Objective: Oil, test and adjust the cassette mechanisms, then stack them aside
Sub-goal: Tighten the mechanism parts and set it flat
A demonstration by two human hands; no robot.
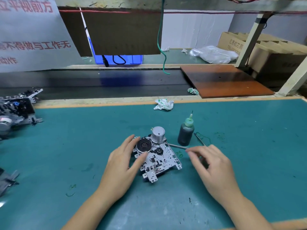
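From the head camera we looked down on a green mat (232, 188) with one cassette mechanism (157, 156) lying flat near its middle, metal plate up, a dark flywheel (144, 145) at its far left corner and a silver motor can (158, 133) standing at its far edge.

Our left hand (123, 165) lay against the left side of the mechanism, fingers spread loosely, the thumb reaching over the plate just below the flywheel and the fingertips beside the flywheel's rim. It gripped nothing that we could see.

Our right hand (214, 166) hovered to the right of the mechanism, fingers curled inward and close together. A thin metal tool (178, 146) ran from the mechanism's right edge toward our fingertips; whether we pinched it we could not tell, since the hand was blurred. A second thin tool (200, 140) lay on the mat just behind the hand.

A dark oil bottle (186, 132) with a green needle tip stood upright just right of the motor can, apart from both hands.

At the far left edge of the mat sat a pile of other mechanisms (16, 107). A crumpled white wrapper (164, 104) lay at the mat's far border, and beyond it ran a dark conveyor belt (99, 83) with a brown board (224, 80) on its right end.
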